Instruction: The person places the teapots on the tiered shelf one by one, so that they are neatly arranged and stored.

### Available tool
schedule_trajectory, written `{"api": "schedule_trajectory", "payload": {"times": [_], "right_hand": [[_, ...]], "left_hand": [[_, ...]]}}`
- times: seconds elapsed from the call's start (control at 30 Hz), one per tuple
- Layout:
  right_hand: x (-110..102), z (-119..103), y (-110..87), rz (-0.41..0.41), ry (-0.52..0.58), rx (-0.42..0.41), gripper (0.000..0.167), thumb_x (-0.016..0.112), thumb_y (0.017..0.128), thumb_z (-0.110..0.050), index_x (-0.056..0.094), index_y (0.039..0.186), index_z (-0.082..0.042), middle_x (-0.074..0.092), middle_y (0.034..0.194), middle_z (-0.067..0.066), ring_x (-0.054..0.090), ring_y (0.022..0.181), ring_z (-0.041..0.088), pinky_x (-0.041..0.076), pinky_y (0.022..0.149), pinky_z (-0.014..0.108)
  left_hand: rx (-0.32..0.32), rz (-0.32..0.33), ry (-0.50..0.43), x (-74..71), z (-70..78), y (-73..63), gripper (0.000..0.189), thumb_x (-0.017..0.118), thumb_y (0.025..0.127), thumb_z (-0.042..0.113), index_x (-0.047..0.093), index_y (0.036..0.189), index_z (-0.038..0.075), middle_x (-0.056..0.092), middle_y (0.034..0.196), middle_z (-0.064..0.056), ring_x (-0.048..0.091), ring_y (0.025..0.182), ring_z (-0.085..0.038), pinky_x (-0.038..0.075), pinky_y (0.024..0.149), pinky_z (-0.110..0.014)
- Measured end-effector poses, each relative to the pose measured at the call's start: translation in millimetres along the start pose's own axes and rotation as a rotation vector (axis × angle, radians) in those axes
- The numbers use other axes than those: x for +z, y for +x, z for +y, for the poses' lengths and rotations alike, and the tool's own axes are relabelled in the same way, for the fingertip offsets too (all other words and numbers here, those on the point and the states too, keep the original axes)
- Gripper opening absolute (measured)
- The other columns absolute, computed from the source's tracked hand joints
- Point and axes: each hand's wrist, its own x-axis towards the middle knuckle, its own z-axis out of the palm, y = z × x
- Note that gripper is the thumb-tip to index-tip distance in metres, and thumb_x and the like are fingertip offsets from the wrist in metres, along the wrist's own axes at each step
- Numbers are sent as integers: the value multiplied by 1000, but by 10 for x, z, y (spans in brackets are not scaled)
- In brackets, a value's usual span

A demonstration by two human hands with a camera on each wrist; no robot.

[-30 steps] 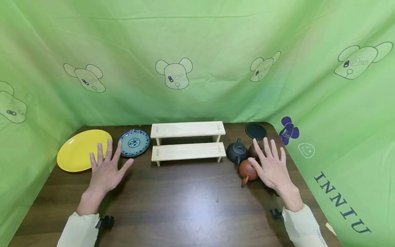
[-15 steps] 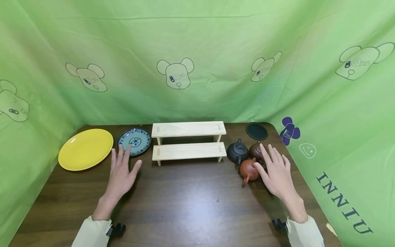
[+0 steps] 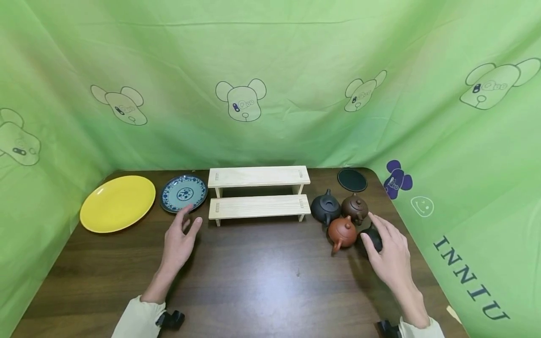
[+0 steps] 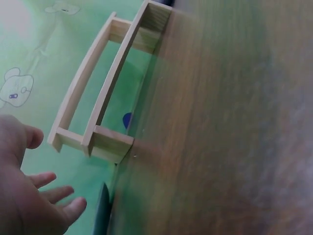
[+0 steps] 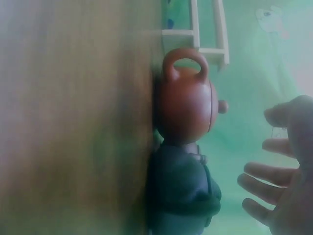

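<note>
My right hand [image 3: 390,256] hovers with bent, spread fingers over a dark teapot [image 3: 374,238], which it partly hides. In the right wrist view, a gap shows between the fingers [image 5: 266,188] and that dark teapot [image 5: 176,196]. Beside it sit a reddish clay teapot [image 3: 342,232], a brown teapot [image 3: 354,206] and a black teapot [image 3: 325,208], bunched together. My left hand [image 3: 177,244] hangs over the table with relaxed fingers, holding nothing, just in front of a blue patterned plate [image 3: 184,193]. The plate shows edge-on [image 4: 102,210] in the left wrist view.
A two-step wooden stand [image 3: 258,206] occupies the back middle of the brown table [image 3: 253,272]. At the far left lies a yellow oval plate [image 3: 118,204]. A round dark coaster-like disc [image 3: 352,180] lies at the back right. Green printed cloth [image 3: 296,126] surrounds the table.
My left hand has shifted right and its fingers have relaxed from a spread. The right hand has drawn back toward me from above the brown teapot to the dark teapot, fingers bending.
</note>
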Motion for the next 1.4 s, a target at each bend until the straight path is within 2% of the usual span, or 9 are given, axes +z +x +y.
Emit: {"api": "schedule_trajectory", "payload": {"times": [0.17, 0.33, 0.43, 0.57, 0.67, 0.87, 1.0, 1.27, 1.4], "right_hand": [[-50, -8, -121, 47, 48, 46, 50, 78, 98, -6, 69, 147, -5, 67, 139, 27, 58, 128, 52, 40, 102, 68], [-101, 4, -201, 116, 49, 97, 45, 79, 95, -1, 74, 139, -2, 71, 131, 26, 63, 122, 46, 39, 104, 24], [-112, 25, -246, 154, 40, 142, 40, 80, 94, 1, 77, 134, -1, 74, 125, 24, 65, 112, 24, 29, 97, 5], [-136, 49, -302, 183, 55, 213, 34, 81, 94, 2, 79, 128, 0, 76, 113, 20, 54, 96, -13, 34, 91, 2], [-161, 79, -331, 179, 77, 287, 28, 82, 95, 1, 81, 123, 1, 76, 103, 15, 51, 86, -22, 41, 81, 0], [-217, 140, -367, 63, 71, 541, 18, 81, 103, -17, 83, 117, -6, 75, 87, -16, 58, 72, -16, 42, 73, 7], [-250, 192, -411, -64, 118, 656, 28, 76, 107, -29, 77, 121, -4, 77, 82, -13, 65, 66, -4, 42, 69, 17], [-228, 280, -485, -223, 373, 816, 29, 65, 114, -25, 56, 124, 1, 63, 76, -5, 54, 58, 7, 43, 55, 22], [-233, 333, -529, -260, 542, 855, 25, 61, 117, -28, 66, 109, -5, 60, 75, -5, 48, 54, 4, 39, 45, 19]], "left_hand": [[-4, -41, -94, 67, -34, -8, 52, 61, 115, 14, 48, 163, -1, 51, 166, -24, 50, 154, -39, 43, 127, -41], [29, -71, -164, 161, -96, -2, 53, 63, 114, 13, 48, 163, -3, 54, 161, -30, 54, 150, -44, 48, 122, -38], [90, -61, -219, 248, -279, 40, 56, 66, 113, 19, 50, 164, 2, 56, 160, -30, 57, 147, -42, 51, 119, -34], [153, -43, -264, 351, -483, 103, 58, 71, 111, 28, 54, 164, 10, 59, 158, -27, 60, 146, -32, 53, 116, -28], [115, -46, -257, 372, -407, 101, 58, 69, 112, 27, 53, 165, 9, 58, 159, -27, 57, 148, -35, 51, 119, -32], [-7, -71, -225, 341, -135, 96, 54, 60, 116, 20, 47, 165, 2, 52, 164, -26, 49, 154, -40, 41, 128, -46], [-13, -86, -237, 360, -135, 138, 52, 56, 118, 21, 46, 166, 3, 49, 166, -26, 48, 155, -40, 41, 128, -47], [70, -87, -305, 578, -852, 432, 49, 60, 116, 41, 57, 161, 22, 52, 168, -12, 52, 153, -33, 51, 117, -27], [39, -72, -356, 589, -823, 431, 44, 60, 117, 36, 59, 158, 21, 55, 165, -9, 53, 152, -27, 51, 115, -24]]}}
